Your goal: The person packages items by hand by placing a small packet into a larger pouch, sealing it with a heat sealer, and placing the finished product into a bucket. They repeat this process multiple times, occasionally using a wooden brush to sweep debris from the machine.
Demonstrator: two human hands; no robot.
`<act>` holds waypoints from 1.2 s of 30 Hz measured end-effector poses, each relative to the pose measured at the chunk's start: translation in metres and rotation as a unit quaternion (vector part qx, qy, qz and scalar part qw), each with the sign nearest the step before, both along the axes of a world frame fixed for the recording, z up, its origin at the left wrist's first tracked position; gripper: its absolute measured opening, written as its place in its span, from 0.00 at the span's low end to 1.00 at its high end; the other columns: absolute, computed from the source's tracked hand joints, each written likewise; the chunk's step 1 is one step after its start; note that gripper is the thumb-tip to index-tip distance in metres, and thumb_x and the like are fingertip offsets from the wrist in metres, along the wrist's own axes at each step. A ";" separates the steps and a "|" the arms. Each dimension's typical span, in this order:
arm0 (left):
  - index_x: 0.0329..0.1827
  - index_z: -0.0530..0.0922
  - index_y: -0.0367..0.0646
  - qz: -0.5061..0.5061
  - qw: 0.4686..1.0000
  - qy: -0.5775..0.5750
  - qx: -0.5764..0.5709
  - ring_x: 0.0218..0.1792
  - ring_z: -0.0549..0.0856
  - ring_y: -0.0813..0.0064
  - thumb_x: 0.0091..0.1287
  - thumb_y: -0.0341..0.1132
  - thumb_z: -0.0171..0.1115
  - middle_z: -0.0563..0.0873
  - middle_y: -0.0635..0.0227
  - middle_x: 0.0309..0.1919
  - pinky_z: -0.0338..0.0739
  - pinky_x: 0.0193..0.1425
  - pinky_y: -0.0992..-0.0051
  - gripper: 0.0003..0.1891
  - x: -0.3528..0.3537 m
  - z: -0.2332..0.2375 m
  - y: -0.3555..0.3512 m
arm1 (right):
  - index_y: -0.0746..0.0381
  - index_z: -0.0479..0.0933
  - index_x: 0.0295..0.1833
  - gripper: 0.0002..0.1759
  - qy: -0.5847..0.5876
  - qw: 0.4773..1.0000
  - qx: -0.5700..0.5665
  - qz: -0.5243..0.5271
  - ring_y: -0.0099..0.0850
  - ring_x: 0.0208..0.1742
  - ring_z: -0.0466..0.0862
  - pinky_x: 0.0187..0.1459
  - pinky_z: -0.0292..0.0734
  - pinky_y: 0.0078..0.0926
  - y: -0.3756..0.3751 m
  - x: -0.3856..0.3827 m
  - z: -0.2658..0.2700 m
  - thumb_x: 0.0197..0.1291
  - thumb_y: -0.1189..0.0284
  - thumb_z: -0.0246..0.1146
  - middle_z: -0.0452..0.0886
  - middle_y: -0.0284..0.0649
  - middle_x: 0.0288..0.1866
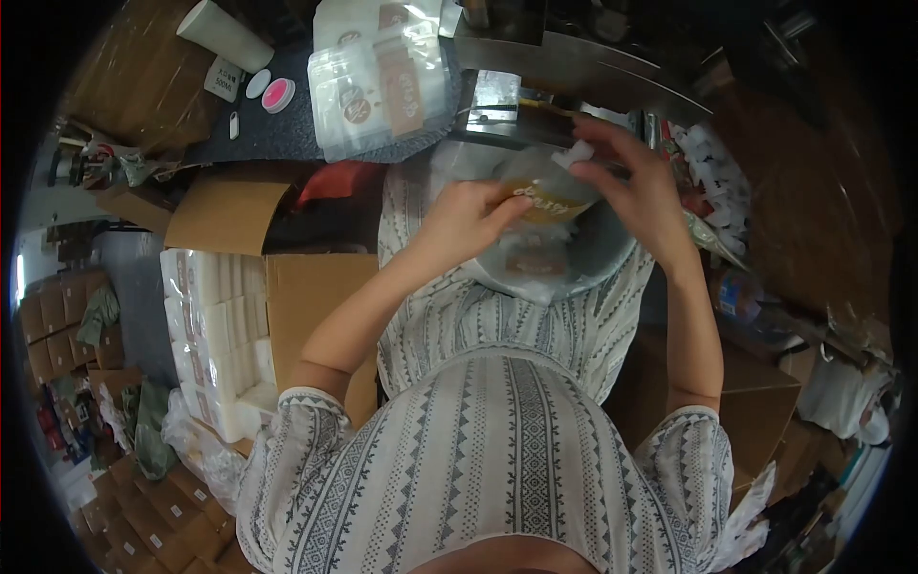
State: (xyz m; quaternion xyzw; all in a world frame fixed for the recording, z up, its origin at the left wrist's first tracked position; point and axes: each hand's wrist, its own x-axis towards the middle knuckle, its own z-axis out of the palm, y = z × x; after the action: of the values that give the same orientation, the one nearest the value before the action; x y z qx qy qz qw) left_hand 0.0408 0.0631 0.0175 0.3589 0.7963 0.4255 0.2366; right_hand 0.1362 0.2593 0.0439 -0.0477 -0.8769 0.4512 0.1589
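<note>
At nine o'clock in the head view, brown boxes (57, 316) are standing in stacks by the far edge. Closer in, still toward nine o'clock, an open carton (320, 325) is sitting beside rows of white packs (215, 316) in clear wrapping. At half past ten, a white cup (225, 35) is lying on its side, and a round tub (278, 96) with pink contents is resting on the dark worktop (296, 139). At eleven o'clock, a stack of clear printed bags (382, 86) is lying on that worktop.

Near twelve o'clock, the left hand (470, 215) is closing its thumb and fingers on a clear pouch (547, 199) with a yellow band. The pouch is hanging tilted over a grey basin (606, 251) that is resting in the person's lap, toward one o'clock; another clear packet (537, 261) is lying there below it. At two o'clock, the right hand (639, 187) is bending its parted fingers around a small white piece (578, 153) by the pouch's upper edge; whether it is pinching it, I cannot tell. Farther out at two o'clock, white pieces (712, 182) are lying heaped.
</note>
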 end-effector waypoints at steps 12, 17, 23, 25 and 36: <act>0.50 0.78 0.32 0.120 0.974 -0.154 0.118 0.39 0.86 0.67 0.68 0.40 0.61 0.86 0.58 0.36 0.80 0.43 0.73 0.18 -0.045 -0.027 0.031 | 0.63 0.78 0.50 0.16 -0.333 0.837 0.305 -0.310 0.52 0.46 0.82 0.45 0.77 0.43 0.082 0.053 -0.017 0.56 0.69 0.64 0.82 0.54 0.44; 0.52 0.77 0.36 0.196 0.803 0.551 -0.111 0.51 0.82 0.59 0.65 0.41 0.63 0.84 0.55 0.43 0.72 0.58 0.63 0.19 -0.071 -0.057 -0.018 | 0.65 0.79 0.48 0.15 -0.242 0.917 0.206 -0.239 0.51 0.48 0.82 0.46 0.77 0.41 0.099 0.052 -0.036 0.56 0.71 0.62 0.81 0.56 0.45; 0.47 0.79 0.41 0.156 0.876 0.436 -0.137 0.45 0.82 0.57 0.61 0.35 0.64 0.84 0.62 0.42 0.72 0.50 0.59 0.13 -0.062 -0.045 -0.057 | 0.63 0.78 0.54 0.16 -0.198 0.941 0.100 -0.255 0.42 0.45 0.83 0.47 0.76 0.33 0.074 0.058 -0.002 0.60 0.72 0.60 0.84 0.49 0.42; 0.41 0.80 0.42 0.192 0.907 0.368 -0.074 0.37 0.83 0.55 0.61 0.31 0.63 0.83 0.61 0.36 0.76 0.40 0.62 0.07 -0.048 -0.030 -0.061 | 0.64 0.77 0.53 0.13 -0.097 0.979 -0.077 -0.164 0.27 0.45 0.82 0.45 0.74 0.24 0.063 0.054 0.002 0.63 0.75 0.60 0.82 0.41 0.38; 0.37 0.81 0.43 0.099 0.935 0.333 0.072 0.30 0.83 0.58 0.59 0.28 0.64 0.83 0.63 0.31 0.76 0.31 0.67 0.04 0.000 0.009 -0.036 | 0.65 0.73 0.39 0.09 0.048 0.996 0.063 0.034 0.27 0.46 0.83 0.64 0.68 0.32 -0.012 -0.003 0.008 0.56 0.77 0.66 0.84 0.38 0.44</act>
State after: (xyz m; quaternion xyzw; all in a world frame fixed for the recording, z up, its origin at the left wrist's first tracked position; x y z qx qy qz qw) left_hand 0.0411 0.0268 0.0265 0.4152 0.8282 0.3593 -0.1124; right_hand 0.1333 0.2473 0.0523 0.0145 -0.8959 0.4023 0.1880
